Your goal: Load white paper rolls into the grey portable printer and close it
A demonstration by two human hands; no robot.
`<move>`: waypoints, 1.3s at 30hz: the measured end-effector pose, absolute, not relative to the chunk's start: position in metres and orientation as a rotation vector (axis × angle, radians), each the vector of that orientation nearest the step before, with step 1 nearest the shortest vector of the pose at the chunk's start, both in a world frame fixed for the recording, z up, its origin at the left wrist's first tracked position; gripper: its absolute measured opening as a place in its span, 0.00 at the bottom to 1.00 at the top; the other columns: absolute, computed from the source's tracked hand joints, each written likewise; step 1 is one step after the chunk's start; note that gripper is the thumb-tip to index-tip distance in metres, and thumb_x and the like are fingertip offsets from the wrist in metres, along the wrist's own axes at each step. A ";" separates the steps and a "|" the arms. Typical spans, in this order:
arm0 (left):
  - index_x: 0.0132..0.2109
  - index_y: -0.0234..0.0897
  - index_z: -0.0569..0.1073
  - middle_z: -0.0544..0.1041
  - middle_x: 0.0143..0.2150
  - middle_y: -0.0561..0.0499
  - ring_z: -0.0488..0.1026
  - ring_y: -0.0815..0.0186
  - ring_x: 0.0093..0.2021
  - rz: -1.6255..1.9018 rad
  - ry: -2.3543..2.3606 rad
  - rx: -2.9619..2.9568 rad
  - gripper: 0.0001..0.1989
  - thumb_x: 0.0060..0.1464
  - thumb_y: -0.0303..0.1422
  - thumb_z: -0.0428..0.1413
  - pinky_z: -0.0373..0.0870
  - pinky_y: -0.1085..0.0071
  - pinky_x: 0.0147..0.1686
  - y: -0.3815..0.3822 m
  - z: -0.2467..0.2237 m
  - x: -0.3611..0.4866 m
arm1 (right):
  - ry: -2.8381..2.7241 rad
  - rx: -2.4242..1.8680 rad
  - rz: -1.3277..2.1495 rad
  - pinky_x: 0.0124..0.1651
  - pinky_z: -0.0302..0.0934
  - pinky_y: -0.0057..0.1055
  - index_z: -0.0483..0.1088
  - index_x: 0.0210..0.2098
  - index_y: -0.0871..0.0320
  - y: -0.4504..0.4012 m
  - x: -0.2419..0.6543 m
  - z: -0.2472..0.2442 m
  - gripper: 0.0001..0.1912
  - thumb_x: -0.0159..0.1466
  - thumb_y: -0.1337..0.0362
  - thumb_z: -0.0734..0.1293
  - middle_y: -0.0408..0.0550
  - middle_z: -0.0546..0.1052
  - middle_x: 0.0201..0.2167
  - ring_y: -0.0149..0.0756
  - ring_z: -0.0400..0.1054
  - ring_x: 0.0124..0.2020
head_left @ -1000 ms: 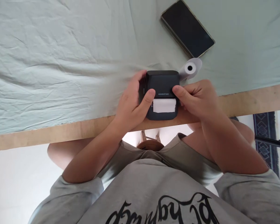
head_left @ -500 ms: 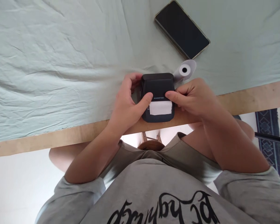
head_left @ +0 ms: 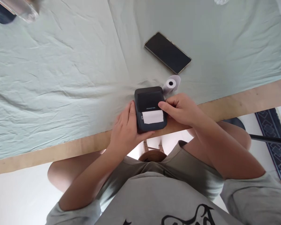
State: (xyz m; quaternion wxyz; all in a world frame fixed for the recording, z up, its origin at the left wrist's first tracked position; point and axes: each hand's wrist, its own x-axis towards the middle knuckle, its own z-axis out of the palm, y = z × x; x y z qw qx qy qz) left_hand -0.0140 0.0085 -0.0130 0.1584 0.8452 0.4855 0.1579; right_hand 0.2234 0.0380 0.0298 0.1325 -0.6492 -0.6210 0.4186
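A black, rounded box-shaped device (head_left: 150, 97) rests at the table's near edge, with a strip of white paper (head_left: 153, 117) lying across its lower front. My left hand (head_left: 126, 128) lies along its left side, fingers together against the side and thumb below the bottom edge. On the right, my right hand (head_left: 180, 109) grips the device's side, thumb on top and the other fingers curled and partly hidden. Just beyond the device's upper right corner is a white paper roll (head_left: 170, 83) with a dark core and a loose outer end.
A dark-screened phone (head_left: 168, 52) lies on the pale green cloth (head_left: 84, 62) beyond the roll. Dark and clear objects (head_left: 25, 11) are at the top left corner. A small clear item (head_left: 221, 1) is at the top edge. The wooden table edge (head_left: 72, 148) runs across.
My left thumb has come off the device's top to its lower edge, and my left fingers have slid down its side. The view has shifted, showing more of the table's far part.
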 end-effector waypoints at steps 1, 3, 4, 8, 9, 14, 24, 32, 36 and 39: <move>0.77 0.29 0.50 0.67 0.71 0.24 0.70 0.37 0.69 0.481 1.393 2.454 0.59 0.54 0.62 0.64 0.73 0.46 0.63 0.008 -0.014 -0.014 | -1.802 -1.887 1.213 0.28 0.43 0.32 0.53 0.16 0.58 0.038 0.223 0.030 0.32 0.71 0.51 0.64 0.39 0.56 0.15 0.23 0.48 0.21; 0.76 0.28 0.54 0.70 0.68 0.24 0.74 0.38 0.65 0.550 1.380 2.514 0.57 0.55 0.64 0.62 0.76 0.47 0.59 0.010 -0.016 -0.014 | -1.805 -1.883 1.199 0.27 0.42 0.32 0.51 0.16 0.58 0.039 0.222 0.031 0.33 0.70 0.51 0.65 0.38 0.54 0.15 0.22 0.46 0.20; 0.75 0.28 0.55 0.71 0.66 0.25 0.75 0.39 0.63 0.583 1.370 2.532 0.56 0.55 0.65 0.61 0.77 0.48 0.58 0.011 -0.016 -0.015 | -1.807 -1.881 1.187 0.27 0.42 0.32 0.49 0.16 0.58 0.039 0.222 0.031 0.33 0.70 0.51 0.66 0.38 0.52 0.15 0.22 0.46 0.20; 0.73 0.30 0.61 0.74 0.64 0.28 0.79 0.41 0.59 0.698 1.341 2.547 0.53 0.56 0.66 0.59 0.80 0.50 0.54 0.016 -0.017 -0.018 | -1.831 -1.892 1.155 0.26 0.42 0.32 0.50 0.16 0.57 0.038 0.222 0.029 0.32 0.69 0.48 0.65 0.38 0.54 0.15 0.22 0.47 0.20; 0.72 0.30 0.63 0.75 0.62 0.29 0.80 0.42 0.57 0.730 1.335 2.549 0.52 0.55 0.66 0.59 0.80 0.51 0.53 0.017 -0.017 -0.018 | -1.842 -1.887 1.149 0.26 0.42 0.32 0.51 0.17 0.57 0.037 0.223 0.027 0.32 0.69 0.47 0.64 0.39 0.55 0.15 0.22 0.48 0.20; 0.68 0.31 0.69 0.76 0.62 0.31 0.80 0.43 0.56 0.752 1.335 2.520 0.50 0.51 0.64 0.65 0.80 0.51 0.54 0.020 -0.016 -0.017 | -1.905 -1.800 1.107 0.27 0.43 0.31 0.54 0.18 0.57 0.035 0.226 0.022 0.30 0.68 0.42 0.58 0.42 0.59 0.17 0.25 0.52 0.21; 0.68 0.29 0.69 0.74 0.65 0.30 0.77 0.42 0.61 0.670 1.317 2.449 0.52 0.49 0.62 0.67 0.76 0.51 0.61 0.018 -0.015 -0.018 | -1.852 -1.822 1.055 0.26 0.43 0.31 0.54 0.18 0.56 0.030 0.227 0.026 0.29 0.64 0.43 0.64 0.40 0.56 0.16 0.25 0.50 0.21; 0.68 0.29 0.67 0.74 0.66 0.33 0.74 0.44 0.64 0.570 1.339 2.263 0.40 0.63 0.58 0.56 0.72 0.49 0.62 0.019 -0.003 -0.016 | -1.800 -1.751 0.488 0.28 0.49 0.31 0.56 0.25 0.54 0.028 0.211 0.045 0.22 0.66 0.49 0.67 0.38 0.61 0.17 0.26 0.53 0.20; 0.64 0.29 0.69 0.76 0.61 0.34 0.75 0.47 0.59 0.595 1.366 2.220 0.31 0.67 0.49 0.51 0.73 0.51 0.59 0.023 -0.001 -0.015 | -1.733 -1.772 0.300 0.32 0.55 0.32 0.60 0.31 0.53 0.030 0.198 0.048 0.16 0.70 0.50 0.63 0.40 0.69 0.22 0.29 0.62 0.24; 0.64 0.30 0.69 0.76 0.61 0.35 0.75 0.46 0.59 0.618 1.346 2.253 0.30 0.67 0.49 0.51 0.72 0.52 0.58 0.023 -0.002 -0.015 | -1.843 -1.828 0.338 0.36 0.56 0.33 0.66 0.35 0.53 0.035 0.195 0.049 0.09 0.69 0.56 0.65 0.43 0.76 0.29 0.29 0.63 0.26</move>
